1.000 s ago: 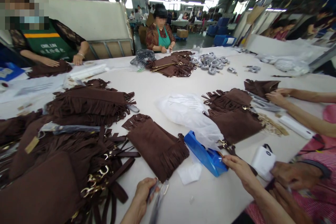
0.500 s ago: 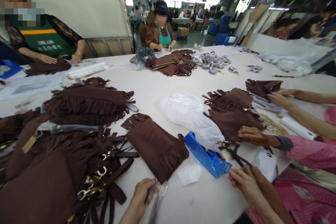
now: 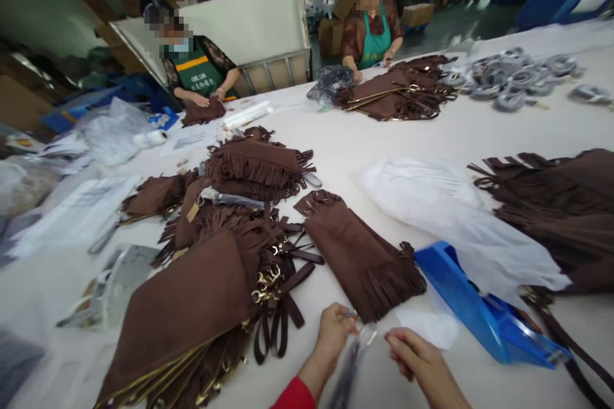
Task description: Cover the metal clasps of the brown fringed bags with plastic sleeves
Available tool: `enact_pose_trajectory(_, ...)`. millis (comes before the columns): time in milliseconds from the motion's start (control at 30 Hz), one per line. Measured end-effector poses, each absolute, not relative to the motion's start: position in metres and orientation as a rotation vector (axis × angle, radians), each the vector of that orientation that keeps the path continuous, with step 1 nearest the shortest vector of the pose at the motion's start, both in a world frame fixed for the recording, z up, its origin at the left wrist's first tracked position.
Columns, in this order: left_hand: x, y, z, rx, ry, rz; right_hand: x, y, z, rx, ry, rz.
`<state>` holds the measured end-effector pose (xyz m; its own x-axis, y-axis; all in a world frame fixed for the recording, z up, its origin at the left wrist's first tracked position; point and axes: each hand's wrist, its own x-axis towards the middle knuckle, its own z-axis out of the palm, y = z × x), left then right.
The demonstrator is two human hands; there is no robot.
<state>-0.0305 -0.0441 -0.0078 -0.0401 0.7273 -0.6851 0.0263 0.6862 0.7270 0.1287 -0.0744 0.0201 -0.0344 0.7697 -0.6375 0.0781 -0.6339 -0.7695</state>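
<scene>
My left hand (image 3: 334, 332) is closed at the lower corner of a brown fringed bag (image 3: 362, 255), pinching a small strap or zip end there. A dark strap in clear plastic (image 3: 346, 370) hangs beside its fingers, with a pale loop at the top. Just right of that loop is my right hand (image 3: 415, 358), its thumb and fingers pressed together; whatever they hold is too small to make out. The bag lies flat on the white table (image 3: 336, 153), fringe at both ends. A small white sheet (image 3: 429, 326) lies by the bag's right corner.
A blue tape dispenser (image 3: 480, 307) and white plastic bag (image 3: 432, 198) lie to the right, before more brown fringed pieces (image 3: 566, 204). Stacked brown bags (image 3: 187, 300) with gold clasps fill the left. Two people (image 3: 377, 38) work across the table, near grey coiled straps (image 3: 518, 80).
The view has swung left, so the scene shifts right and the co-workers' hands at the right are out of sight. My right hand now shows beside the plastic-wrapped strap.
</scene>
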Motion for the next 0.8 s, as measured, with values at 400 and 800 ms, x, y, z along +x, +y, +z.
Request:
enact_pose_trajectory(400,-0.033,-0.051,-0.003,1.164,1.766,0.408,0.067,-0.043,0.003,-1.806,-0.628,1.749)
enact_pose_trajectory(800,-0.032,-0.066,-0.02,1.596,1.684,0.396,0.066,-0.03,0.006,-2.095,-0.609,1.881)
